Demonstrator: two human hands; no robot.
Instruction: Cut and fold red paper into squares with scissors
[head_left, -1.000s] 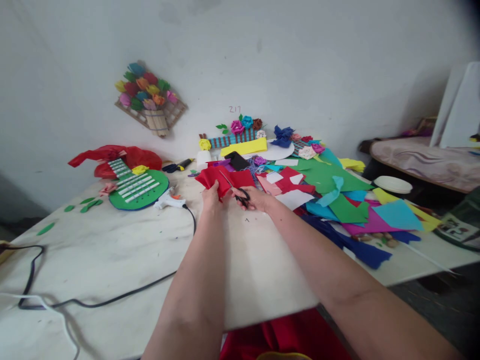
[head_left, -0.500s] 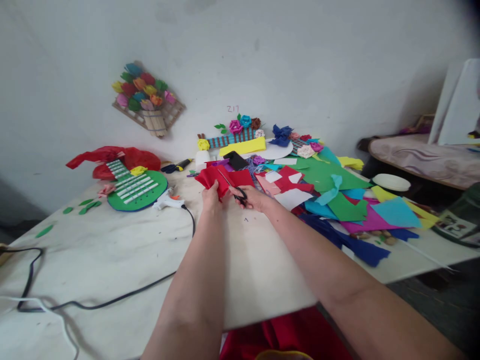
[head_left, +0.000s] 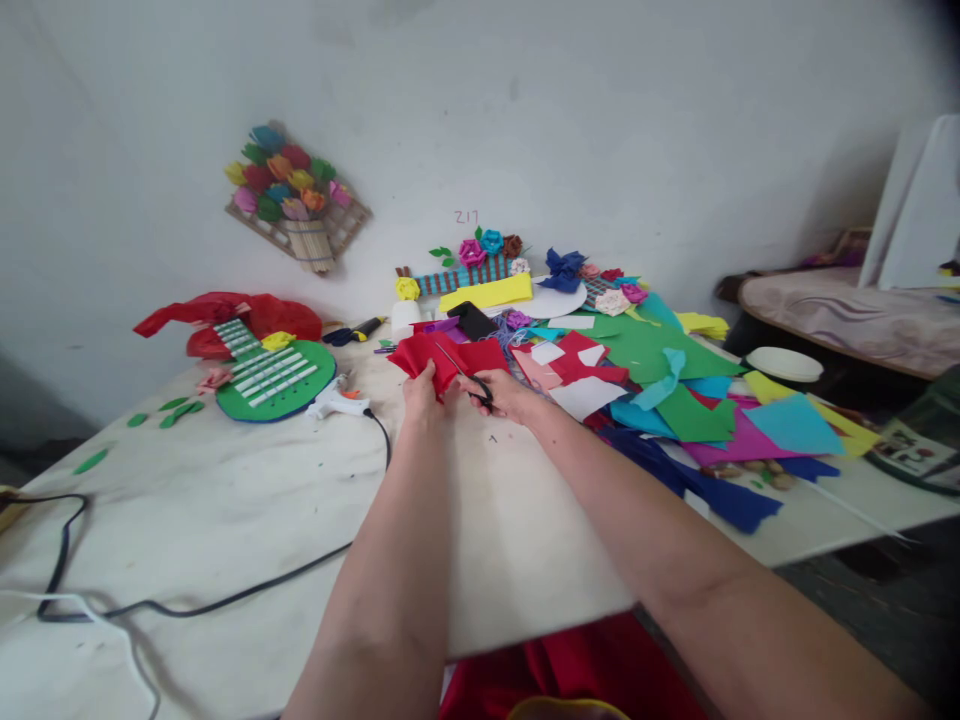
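My left hand (head_left: 421,393) pinches the near edge of a red sheet (head_left: 417,355), which looks like crepe paper or thin felt. A pair of scissors (head_left: 480,391) with black handles is gripped in my right hand (head_left: 504,395). Their blades point up and left across the red sheet, with material on both sides of them. Both hands are close together above the middle of the table (head_left: 517,500). Whether the blades are parted is too small to make out.
On the left lie a green guitar-shaped craft (head_left: 322,372), a white glue gun (head_left: 337,400) and its black cord (head_left: 247,583). Coloured sheets and scraps (head_left: 660,350) cover the right side. A phone (head_left: 472,320) rests behind the red sheet. A glass jar (head_left: 922,440) stands at far right.
The scissors and right hand have shifted very slightly, and the red sheet's left edge has moved a little left. Both hands keep their holds.
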